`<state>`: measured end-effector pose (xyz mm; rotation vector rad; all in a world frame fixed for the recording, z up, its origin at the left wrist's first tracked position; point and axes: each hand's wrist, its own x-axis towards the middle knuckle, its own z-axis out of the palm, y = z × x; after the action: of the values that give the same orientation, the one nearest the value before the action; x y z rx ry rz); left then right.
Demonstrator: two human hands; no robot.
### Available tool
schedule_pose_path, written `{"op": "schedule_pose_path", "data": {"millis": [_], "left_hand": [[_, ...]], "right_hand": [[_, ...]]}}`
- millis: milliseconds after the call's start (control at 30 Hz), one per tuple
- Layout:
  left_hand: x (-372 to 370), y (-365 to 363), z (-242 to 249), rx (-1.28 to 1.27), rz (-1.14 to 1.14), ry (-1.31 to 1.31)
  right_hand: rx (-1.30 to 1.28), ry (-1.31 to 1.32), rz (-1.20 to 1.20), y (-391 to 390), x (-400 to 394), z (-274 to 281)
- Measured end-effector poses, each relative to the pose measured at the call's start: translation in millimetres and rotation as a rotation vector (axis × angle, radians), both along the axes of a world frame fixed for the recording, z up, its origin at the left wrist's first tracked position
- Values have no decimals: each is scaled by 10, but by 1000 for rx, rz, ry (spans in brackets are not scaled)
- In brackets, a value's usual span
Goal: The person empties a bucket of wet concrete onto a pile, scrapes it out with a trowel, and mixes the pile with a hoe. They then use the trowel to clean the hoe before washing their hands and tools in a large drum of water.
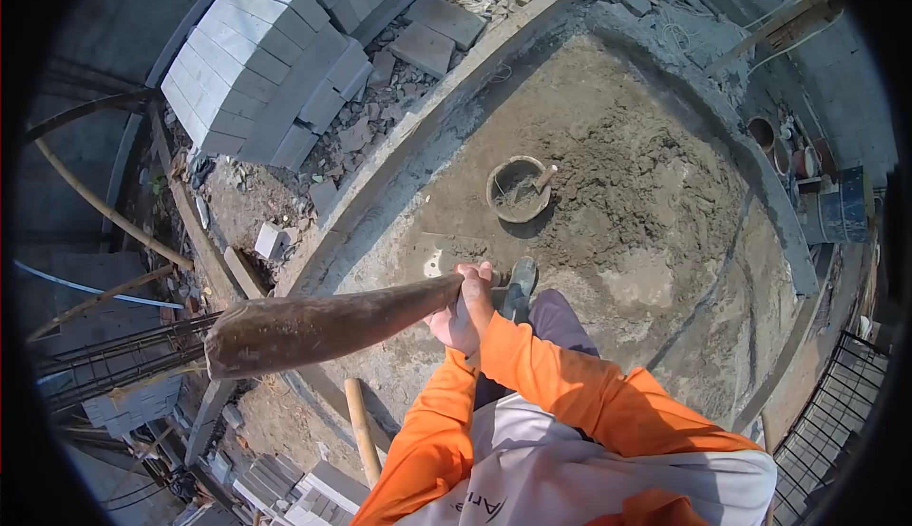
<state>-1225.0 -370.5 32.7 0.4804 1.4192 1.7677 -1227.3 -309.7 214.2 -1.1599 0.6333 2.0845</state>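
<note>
Both hands (465,306) were clasped together, fingers (472,273) curled tight in one fist, knuckles upward; orange-sleeved forearms (532,374) converged behind the fingers, elbows bent.

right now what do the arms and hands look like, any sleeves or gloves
Both arms wear long bright orange sleeves reaching to the wrists. The hands are bare, no gloves, and overlap so closely they cannot be told apart. The torso shows a white vest panel with dark lettering, partly cut off at the picture's lower edge.
</note>
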Motion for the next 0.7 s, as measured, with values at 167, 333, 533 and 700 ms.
{"op": "schedule_pose_path", "data": {"millis": [167, 333, 533, 700], "left_hand": [[-465, 691, -12, -325, 254, -14], [-660, 1125, -367, -235, 360, 96], [-603, 1326, -813, -397, 383, 146], [-587, 1478, -1028, -466, 402, 150]], "right_hand": [[122, 654, 668, 875, 281, -926], [971, -716, 1020, 1832, 1184, -4119], [1315, -2123, 1518, 3277, 1710, -5749], [1593, -1932, 2202, 3547, 1665, -6506]]}}
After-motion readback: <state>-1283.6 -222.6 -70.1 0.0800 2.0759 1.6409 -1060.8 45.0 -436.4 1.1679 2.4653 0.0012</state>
